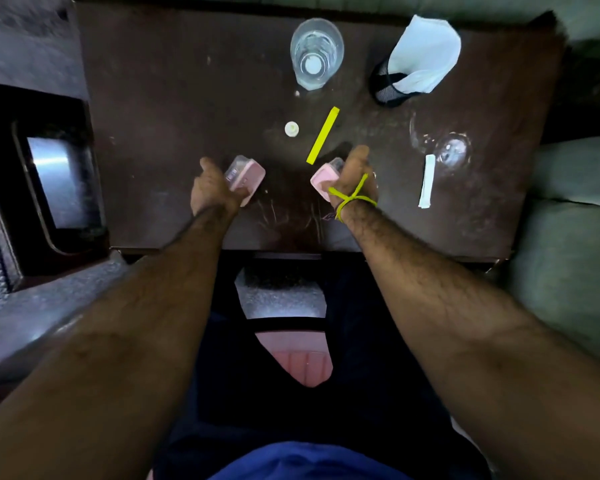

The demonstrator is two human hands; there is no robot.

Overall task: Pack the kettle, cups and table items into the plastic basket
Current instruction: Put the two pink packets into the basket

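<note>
Basket (300,362) sits pink on the floor under the table (174,98), between my legs. My left hand (211,188) grips one pink box (248,176), my right hand (352,181) another (321,181). Next, I judge, both go down into it.

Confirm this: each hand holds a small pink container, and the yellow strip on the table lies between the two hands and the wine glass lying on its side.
Not quite. In the head view, the left hand and right hand each hold a pink container, but the yellow strip lies between them and the upright drinking glass, not the tipped wine glass.
</note>
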